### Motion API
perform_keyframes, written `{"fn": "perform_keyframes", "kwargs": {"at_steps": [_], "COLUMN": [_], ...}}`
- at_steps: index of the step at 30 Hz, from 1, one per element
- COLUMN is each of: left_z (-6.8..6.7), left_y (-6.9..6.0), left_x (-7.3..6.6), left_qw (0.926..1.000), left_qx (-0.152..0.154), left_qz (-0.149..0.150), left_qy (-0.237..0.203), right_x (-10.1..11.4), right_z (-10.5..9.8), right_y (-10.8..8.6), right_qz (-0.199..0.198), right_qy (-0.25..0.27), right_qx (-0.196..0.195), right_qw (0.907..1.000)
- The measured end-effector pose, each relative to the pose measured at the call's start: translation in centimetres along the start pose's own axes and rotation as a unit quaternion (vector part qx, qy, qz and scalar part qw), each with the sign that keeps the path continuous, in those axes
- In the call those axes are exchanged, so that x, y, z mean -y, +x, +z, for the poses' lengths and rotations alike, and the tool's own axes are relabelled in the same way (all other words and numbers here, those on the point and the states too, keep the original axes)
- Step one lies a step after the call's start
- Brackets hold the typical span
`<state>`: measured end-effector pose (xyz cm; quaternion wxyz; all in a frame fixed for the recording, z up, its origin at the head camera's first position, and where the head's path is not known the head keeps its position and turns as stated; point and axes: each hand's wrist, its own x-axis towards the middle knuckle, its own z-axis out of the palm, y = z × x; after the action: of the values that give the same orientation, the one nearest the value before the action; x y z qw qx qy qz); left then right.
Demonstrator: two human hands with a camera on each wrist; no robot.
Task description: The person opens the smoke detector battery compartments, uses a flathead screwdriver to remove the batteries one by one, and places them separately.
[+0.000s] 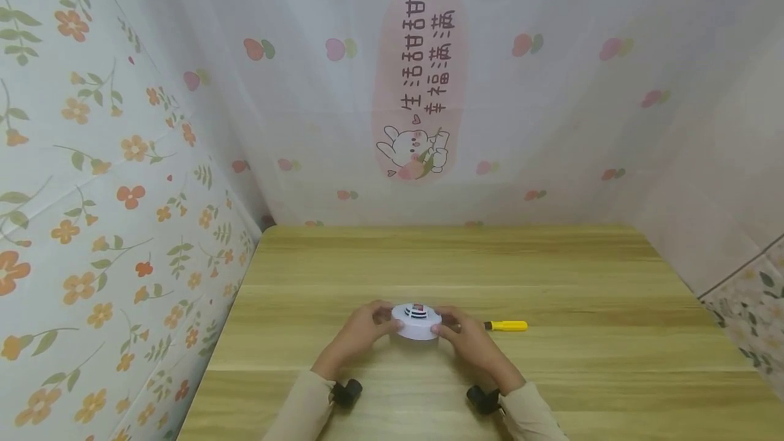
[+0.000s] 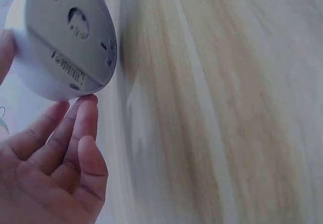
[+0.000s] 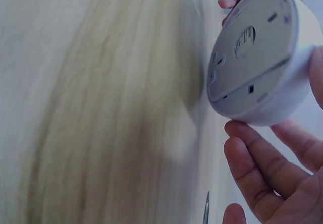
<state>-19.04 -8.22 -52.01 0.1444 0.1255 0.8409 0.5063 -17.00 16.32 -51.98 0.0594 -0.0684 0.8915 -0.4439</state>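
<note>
At the left, a flowered cloth [image 1: 116, 223] is hung beside the wooden table [image 1: 294, 271]. The left rim of a white round device [image 1: 416, 331] is pinched by the left hand [image 1: 361, 329]. The device is held raised above the table, slotted side up. Its right rim is pinched by the right hand [image 1: 470, 342]. Just right of that hand, a yellow-handled tool [image 1: 510, 326] is laid.

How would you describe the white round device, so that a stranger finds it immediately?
Look at the wooden table; above it, the left hand and the right hand hold one thing between them: the white round device. Its wide body and slotted top set it apart from the thin, yellow-handled tool beside the right hand.
</note>
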Motion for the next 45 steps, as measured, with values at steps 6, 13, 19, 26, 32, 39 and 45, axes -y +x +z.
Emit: {"fn": "perform_keyframes", "kwargs": {"at_steps": [6,13,19,26,32,39,45], "left_z": [0.1,-0.1,-0.5,-0.6,-0.4,-0.1,0.1], "left_y": [0.3,0.3,0.2,0.3,0.4,0.3,0.2], "left_x": [-0.2,-0.7,-0.5,0.0,0.5,0.7,0.5], "left_qw": [0.9990,0.9972,0.9976,0.9984,0.9992,0.9990,0.9972], "left_qx": [-0.027,-0.040,-0.024,-0.020,-0.030,-0.030,-0.035], "left_qz": [-0.007,-0.014,-0.016,0.007,0.009,0.021,0.027], "left_qy": [-0.035,-0.061,-0.062,-0.052,-0.027,0.027,0.061], "right_x": [0.3,0.3,0.4,0.2,0.2,-0.2,-0.5], "right_z": [-0.2,-0.7,-0.6,-0.2,0.1,0.5,0.8], "right_y": [0.3,0.2,0.3,0.2,0.1,0.4,0.4], "right_qz": [0.002,-0.011,0.008,0.006,0.009,0.023,0.019], "right_qy": [0.029,0.059,0.053,0.022,0.030,0.013,0.028], "right_qx": [-0.003,0.020,0.005,-0.004,0.009,0.009,0.018], "right_qw": [0.9996,0.9980,0.9985,0.9997,0.9995,0.9996,0.9993]}}
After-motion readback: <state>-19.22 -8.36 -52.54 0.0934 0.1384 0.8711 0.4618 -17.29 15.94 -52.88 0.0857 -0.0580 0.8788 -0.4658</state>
